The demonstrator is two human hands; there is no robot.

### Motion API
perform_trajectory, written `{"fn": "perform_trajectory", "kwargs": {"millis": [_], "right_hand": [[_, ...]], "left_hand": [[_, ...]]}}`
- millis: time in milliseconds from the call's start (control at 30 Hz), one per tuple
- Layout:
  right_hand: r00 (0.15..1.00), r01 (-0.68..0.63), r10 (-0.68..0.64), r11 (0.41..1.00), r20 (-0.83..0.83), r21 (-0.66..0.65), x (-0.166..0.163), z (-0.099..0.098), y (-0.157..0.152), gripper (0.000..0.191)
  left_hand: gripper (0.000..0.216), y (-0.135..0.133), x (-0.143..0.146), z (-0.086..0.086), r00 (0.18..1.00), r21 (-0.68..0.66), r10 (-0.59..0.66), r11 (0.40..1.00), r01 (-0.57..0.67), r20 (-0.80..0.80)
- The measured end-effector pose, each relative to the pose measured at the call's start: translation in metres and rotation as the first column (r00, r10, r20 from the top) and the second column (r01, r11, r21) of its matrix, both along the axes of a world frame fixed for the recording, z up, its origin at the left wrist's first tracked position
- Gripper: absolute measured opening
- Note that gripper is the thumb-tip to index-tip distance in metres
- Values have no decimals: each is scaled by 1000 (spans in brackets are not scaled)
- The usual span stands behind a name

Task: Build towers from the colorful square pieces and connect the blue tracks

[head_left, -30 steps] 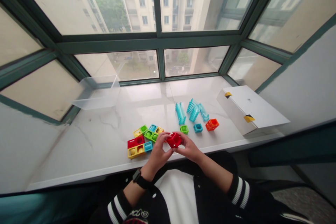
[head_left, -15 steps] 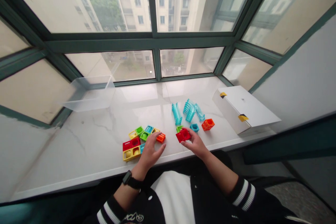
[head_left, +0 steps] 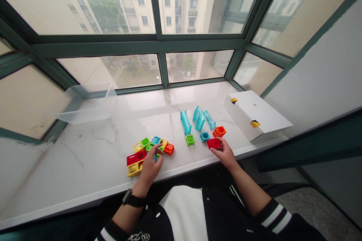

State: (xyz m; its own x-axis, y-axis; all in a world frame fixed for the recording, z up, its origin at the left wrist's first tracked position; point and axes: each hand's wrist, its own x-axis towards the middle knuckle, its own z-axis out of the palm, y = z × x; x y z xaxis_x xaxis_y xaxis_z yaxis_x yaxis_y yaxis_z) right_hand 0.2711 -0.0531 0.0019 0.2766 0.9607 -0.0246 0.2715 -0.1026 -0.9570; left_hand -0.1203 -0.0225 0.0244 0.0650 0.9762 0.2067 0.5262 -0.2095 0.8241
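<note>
My right hand (head_left: 227, 155) grips a red block (head_left: 214, 144) with a round opening, low over the surface at the right. Close behind it are an orange cube (head_left: 219, 131) and a small blue cube (head_left: 204, 137). A green cube (head_left: 190, 140) sits further left. My left hand (head_left: 151, 166) is over the block cluster at the left, its fingers bent and apart, partly hiding the blocks beneath. That cluster includes a long red block (head_left: 136, 157), a yellow block (head_left: 134, 168) and an orange block (head_left: 169, 148); a bit of blue shows between the left fingers.
Translucent light-blue track pieces (head_left: 186, 122) lie behind the cubes. A white box (head_left: 258, 115) with yellow-and-black tabs stands at the right. At the back left is a clear plastic bin (head_left: 85, 115). Windows border the white marble sill (head_left: 93, 173).
My right hand has carried the red block rightward, from in front of the green cube to near the orange cube. My left hand has shifted left over the cluster. The view has turned slightly.
</note>
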Motion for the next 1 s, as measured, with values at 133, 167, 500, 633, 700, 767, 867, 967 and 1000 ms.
{"fn": "perform_trajectory", "kwargs": {"millis": [133, 167, 500, 633, 700, 767, 867, 967, 1000], "right_hand": [[987, 25, -16, 998, 162, -53, 8, -7, -1, 68], [977, 25, -10, 997, 211, -67, 8, -9, -1, 66], [838, -83, 137, 989, 529, -125, 4, -30, 1, 58], [809, -95, 142, 989, 571, -111, 6, -36, 1, 69], [798, -114, 147, 989, 584, -92, 6, -36, 1, 76], [797, -134, 142, 989, 587, -58, 5, -34, 0, 77], [811, -149, 126, 989, 571, -7, 3, -28, 0, 66], [822, -150, 123, 989, 556, 3, 1, -22, 0, 58], [824, -149, 124, 989, 553, 0, 1, -20, 0, 57]], "left_hand": [[38, -1, 0, 2, 1000, 18, 0, 1000, 0, 31], [39, -2, 0, 3, 999, 23, 3, 1000, -4, 36], [40, -5, -7, 8, 995, -1, 86, 996, -86, 45], [39, -6, -10, 4, 992, -22, 115, 993, -114, 58], [40, -7, -10, 3, 991, -24, 120, 993, -118, 67], [40, -8, -10, 3, 990, -21, 120, 993, -119, 75], [39, -9, -10, 2, 989, -13, 127, 992, -126, 81], [38, -8, -11, 1, 988, -8, 134, 991, -133, 78], [38, -8, -11, 1, 988, -8, 135, 991, -135, 78]]}}
